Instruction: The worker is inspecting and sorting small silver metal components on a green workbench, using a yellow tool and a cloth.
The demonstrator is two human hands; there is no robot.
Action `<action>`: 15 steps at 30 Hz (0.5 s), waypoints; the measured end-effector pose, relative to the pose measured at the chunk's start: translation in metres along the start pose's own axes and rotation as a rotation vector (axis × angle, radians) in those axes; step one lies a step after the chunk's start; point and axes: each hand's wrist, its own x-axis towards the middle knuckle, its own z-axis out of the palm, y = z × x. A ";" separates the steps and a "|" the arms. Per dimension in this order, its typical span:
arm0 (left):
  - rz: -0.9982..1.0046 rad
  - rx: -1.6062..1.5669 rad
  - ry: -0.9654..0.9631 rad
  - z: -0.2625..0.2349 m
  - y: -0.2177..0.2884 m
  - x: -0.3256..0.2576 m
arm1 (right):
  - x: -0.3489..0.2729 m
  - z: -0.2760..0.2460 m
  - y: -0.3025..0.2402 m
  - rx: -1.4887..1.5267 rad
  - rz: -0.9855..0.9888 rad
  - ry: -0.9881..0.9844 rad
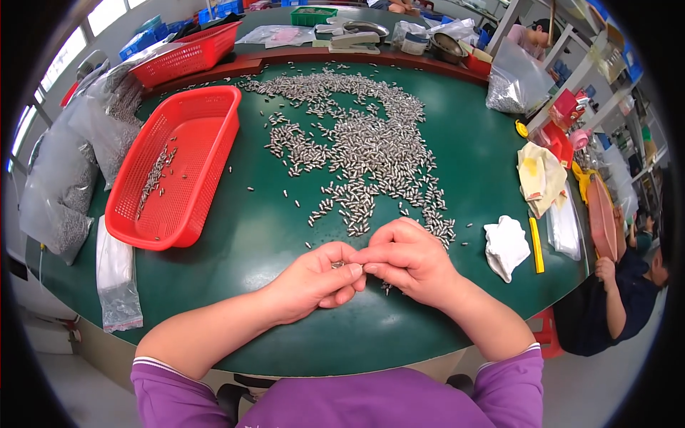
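While the left hand (314, 282) and the right hand (410, 260) meet over the near part of the green table (235, 321), their fingertips touch. The left hand is curled, gripping some metal that shows between thumb and fingers; the right hand has its thumb and forefinger drawn together by the left thumb, and whether they pinch anything cannot be told. A few loose pieces lie just under the right hand. Directly beyond both hands begins the heap of small metal pieces (385, 143), hundreds of them, too many to count, spreading toward the table's far side.

At the left edge lies one flat clear packet (118, 274); on the right, one crumpled white cloth (507, 247), one slim yellow tool (536, 245) and a second flat packet (565, 228). Left of the heap stands one red basket (207, 192), a small scatter of pieces inside; across from it on the right lies one cream cloth (540, 178). Behind the basket, at least two filled clear bags (57, 192) lean together. Farther off are a second red basket (189, 57), one filled clear bag (515, 78) at the right and one green basket (314, 16).
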 end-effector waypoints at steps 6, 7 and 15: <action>0.010 -0.013 0.002 0.002 0.002 0.001 | 0.004 -0.024 0.009 -0.317 0.052 0.188; 0.019 -0.009 0.018 0.003 0.002 0.001 | 0.005 -0.029 0.010 -0.350 0.077 0.217; 0.028 -0.002 0.024 0.001 0.002 -0.001 | 0.006 -0.052 0.016 -0.497 0.237 0.236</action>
